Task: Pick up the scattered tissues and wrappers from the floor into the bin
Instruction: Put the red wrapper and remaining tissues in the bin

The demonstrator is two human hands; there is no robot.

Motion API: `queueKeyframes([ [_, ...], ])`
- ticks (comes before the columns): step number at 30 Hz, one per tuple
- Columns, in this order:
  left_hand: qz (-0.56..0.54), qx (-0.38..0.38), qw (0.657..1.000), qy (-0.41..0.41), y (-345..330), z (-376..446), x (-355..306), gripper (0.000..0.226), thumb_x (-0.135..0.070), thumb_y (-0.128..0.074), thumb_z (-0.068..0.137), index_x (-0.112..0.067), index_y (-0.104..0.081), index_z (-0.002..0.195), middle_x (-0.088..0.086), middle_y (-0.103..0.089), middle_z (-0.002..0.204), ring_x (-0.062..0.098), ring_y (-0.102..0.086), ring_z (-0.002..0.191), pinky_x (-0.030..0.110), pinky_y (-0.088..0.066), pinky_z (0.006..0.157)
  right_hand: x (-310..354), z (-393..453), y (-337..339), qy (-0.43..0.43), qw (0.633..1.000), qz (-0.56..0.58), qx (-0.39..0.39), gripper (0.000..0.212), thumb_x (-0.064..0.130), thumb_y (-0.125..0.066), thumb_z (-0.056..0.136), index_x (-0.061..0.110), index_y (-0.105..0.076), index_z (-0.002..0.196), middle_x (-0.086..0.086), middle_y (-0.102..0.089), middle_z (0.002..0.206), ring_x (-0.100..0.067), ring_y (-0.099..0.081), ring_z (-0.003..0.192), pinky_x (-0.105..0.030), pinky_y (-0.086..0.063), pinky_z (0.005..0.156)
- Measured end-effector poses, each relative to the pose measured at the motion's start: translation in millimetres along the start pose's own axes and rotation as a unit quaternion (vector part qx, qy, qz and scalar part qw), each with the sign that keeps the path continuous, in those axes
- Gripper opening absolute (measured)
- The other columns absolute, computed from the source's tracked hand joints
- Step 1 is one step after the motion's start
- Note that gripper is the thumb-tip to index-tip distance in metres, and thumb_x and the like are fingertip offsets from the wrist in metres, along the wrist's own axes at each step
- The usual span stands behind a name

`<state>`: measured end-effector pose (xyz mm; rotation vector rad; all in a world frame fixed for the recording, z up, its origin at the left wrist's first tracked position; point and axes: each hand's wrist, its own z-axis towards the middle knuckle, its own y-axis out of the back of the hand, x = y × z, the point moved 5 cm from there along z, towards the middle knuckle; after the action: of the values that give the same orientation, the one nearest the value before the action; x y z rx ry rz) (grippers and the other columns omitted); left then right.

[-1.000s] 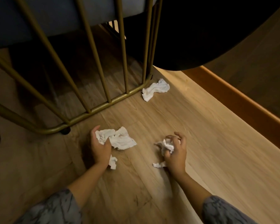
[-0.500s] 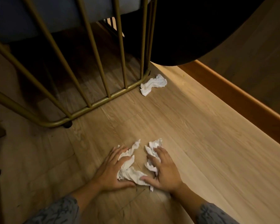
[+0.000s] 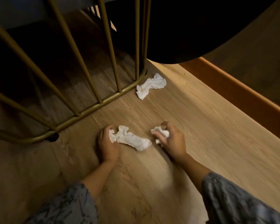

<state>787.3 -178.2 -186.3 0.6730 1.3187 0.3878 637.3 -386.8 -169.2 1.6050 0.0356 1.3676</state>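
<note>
1. The left hand (image 3: 107, 143) is curled around one end of a long crumpled tissue (image 3: 131, 139); the rest of that tissue trails out to the right, and its far end lies on or just above the wooden floor (image 3: 192, 126), which of the two is not clear.
2. The right hand (image 3: 171, 139) is closed around a small balled tissue (image 3: 162, 134), with white paper showing between the fingers and a little below the palm.
3. The two hands are near each other, low over the floor, and the free end of the long tissue reaches almost to the right hand.
4. A third tissue (image 3: 151, 88), loosely crumpled, lies flat on the floor farther away, just beside the corner of a gold metal frame (image 3: 94, 107).
5. The frame has slanted bars rising from a curved bottom rail that rests on the floor, with a dark foot under its left bend.
6. A large dark rounded shape (image 3: 192, 29) hangs over the upper right of the view.
7. An orange-brown wooden ledge (image 3: 242, 94) runs diagonally along the right side of the floor.
8. Both forearms come in from the bottom, wearing grey patterned sleeves (image 3: 229, 201).
</note>
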Motion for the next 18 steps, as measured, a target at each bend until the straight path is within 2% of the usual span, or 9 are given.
queueKeyframes([
  [3, 0.01, -0.003, 0.999, -0.037, -9.8, 15.8, -1.6, 0.032, 0.009, -0.06, 0.073, -0.013, -0.073, 0.092, 0.005, -0.065, 0.109, 0.026, -0.053, 0.106, 0.044, -0.05, 0.086, 7.4, 63.7, -2.6, -0.029, 0.999, -0.019, -0.036, 0.037, 0.056, -0.055, 0.09, 0.032, -0.05, 0.117, 0.004, -0.07, 0.093, -0.014, -0.066, 0.068, -0.037, -0.055, 0.061],
  [5, 0.018, 0.001, 0.998, -0.062, -11.5, 16.5, 0.6, 0.018, -0.003, -0.056, 0.074, -0.012, -0.071, 0.075, 0.005, -0.068, 0.102, 0.027, -0.053, 0.105, 0.046, -0.048, 0.086, 16.1, 108.0, -13.5, -0.023, 0.999, -0.035, -0.026, 0.039, 0.031, -0.057, 0.095, 0.023, -0.045, 0.132, -0.005, -0.064, 0.111, -0.016, -0.064, 0.076, -0.03, -0.052, 0.062],
  [7, 0.022, -0.006, 0.996, -0.081, -12.7, 15.4, 1.3, 0.024, -0.021, -0.051, 0.076, -0.007, -0.07, 0.069, 0.007, -0.068, 0.101, 0.029, -0.054, 0.105, 0.044, -0.047, 0.087, 17.5, 150.3, -27.3, -0.019, 0.999, -0.048, -0.017, 0.044, 0.016, -0.056, 0.094, 0.016, -0.045, 0.137, -0.012, -0.049, 0.133, -0.023, -0.061, 0.096, -0.023, -0.051, 0.073],
  [9, 0.035, -0.021, 0.995, -0.088, -14.6, 15.2, 0.2, 0.034, -0.037, -0.058, 0.075, -0.007, -0.066, 0.063, 0.008, -0.066, 0.104, 0.028, -0.053, 0.104, 0.04, -0.046, 0.086, 9.6, 181.7, -50.1, 0.0, 0.99, -0.14, 0.029, 0.062, 0.02, -0.069, 0.082, 0.017, -0.046, 0.14, -0.012, -0.028, 0.153, -0.036, -0.044, 0.127, -0.036, -0.046, 0.098],
  [11, 0.048, -0.012, 0.995, -0.091, -16.6, 15.5, -2.4, 0.045, -0.053, -0.072, 0.067, -0.011, -0.058, 0.057, 0.004, -0.062, 0.108, 0.022, -0.051, 0.106, 0.035, -0.044, 0.089, 3.6, 189.2, -73.5, 0.032, 0.966, -0.23, 0.114, 0.074, 0.031, -0.077, 0.074, 0.021, -0.047, 0.141, -0.006, -0.013, 0.162, -0.035, -0.03, 0.137, -0.04, -0.041, 0.103],
  [12, 0.051, -0.002, 0.994, -0.096, -17.7, 15.5, -2.4, 0.05, -0.057, -0.076, 0.062, -0.012, -0.055, 0.056, 0.003, -0.06, 0.111, 0.021, -0.05, 0.107, 0.033, -0.043, 0.089, 3.1, 184.9, -80.7, 0.043, 0.959, -0.247, 0.136, 0.067, 0.037, -0.072, 0.08, 0.021, -0.047, 0.14, -0.005, -0.015, 0.161, -0.034, -0.029, 0.135, -0.04, -0.04, 0.102],
  [14, 0.052, 0.008, 0.993, -0.103, -17.6, 14.9, -3.1, 0.05, -0.053, -0.081, 0.06, -0.012, -0.052, 0.057, 0.002, -0.059, 0.115, 0.022, -0.05, 0.109, 0.036, -0.045, 0.089, 14.9, 164.2, -79.6, 0.084, 0.962, -0.24, 0.104, 0.054, 0.053, -0.056, 0.09, 0.018, -0.055, 0.131, -0.009, -0.04, 0.147, -0.032, -0.039, 0.119, -0.043, -0.041, 0.097],
  [16, 0.045, 0.007, 0.992, -0.117, -16.7, 15.2, -5.0, 0.039, -0.04, -0.078, 0.069, -0.009, -0.055, 0.06, 0.005, -0.06, 0.116, 0.026, -0.052, 0.109, 0.042, -0.048, 0.089, 20.8, 138.7, -68.8, 0.103, 0.974, -0.198, 0.03, 0.056, 0.064, -0.055, 0.086, 0.014, -0.064, 0.108, -0.009, -0.058, 0.113, -0.029, -0.047, 0.1, -0.043, -0.045, 0.085],
  [18, 0.013, 0.009, 0.991, -0.135, -16.0, 16.0, -5.3, 0.019, -0.028, -0.068, 0.073, -0.012, -0.058, 0.071, 0.007, -0.06, 0.121, 0.029, -0.053, 0.113, 0.046, -0.047, 0.092, 9.5, 117.1, -54.2, 0.089, 0.979, -0.177, -0.05, 0.055, 0.065, -0.057, 0.083, 0.012, -0.068, 0.091, -0.009, -0.059, 0.093, -0.03, -0.048, 0.094, -0.04, -0.042, 0.08],
])
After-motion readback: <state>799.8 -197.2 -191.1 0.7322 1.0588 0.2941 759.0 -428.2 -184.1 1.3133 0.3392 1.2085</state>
